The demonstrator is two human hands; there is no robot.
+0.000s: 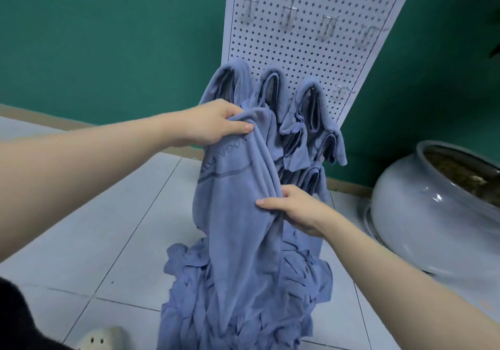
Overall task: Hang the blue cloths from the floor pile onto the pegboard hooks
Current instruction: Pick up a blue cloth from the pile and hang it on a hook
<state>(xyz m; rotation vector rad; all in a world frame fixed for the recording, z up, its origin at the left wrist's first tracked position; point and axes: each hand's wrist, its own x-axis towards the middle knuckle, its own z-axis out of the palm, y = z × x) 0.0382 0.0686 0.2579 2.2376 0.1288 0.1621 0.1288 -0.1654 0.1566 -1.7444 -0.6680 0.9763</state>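
Blue cloth [238, 214] hangs stretched between my two hands, lifted above the floor pile [243, 295] with its lower end trailing down into the heap. My left hand [216, 125] pinches the top edge, thumb over a fold and fingers curled behind; my right hand [292, 209] grips a gathered side fold lower down, thumb laid flat on the fabric. Just behind, three cloths [305, 111] already drape over hooks on the lower row of the pegboard [311, 51], and more seem to hang below them. One bare hook [342, 91] shows to the right of that row, and four more hooks [328, 24] stand free higher up. I judge the step in hand is readying this cloth for a hook. To do it well I would raise it clear of the pile first, so no other piece drags along, bunch the top into a narrow fold, then drop that fold squarely over the free hook. A glazed pot [422, 209] sits on the tiled floor [108, 214] to the right
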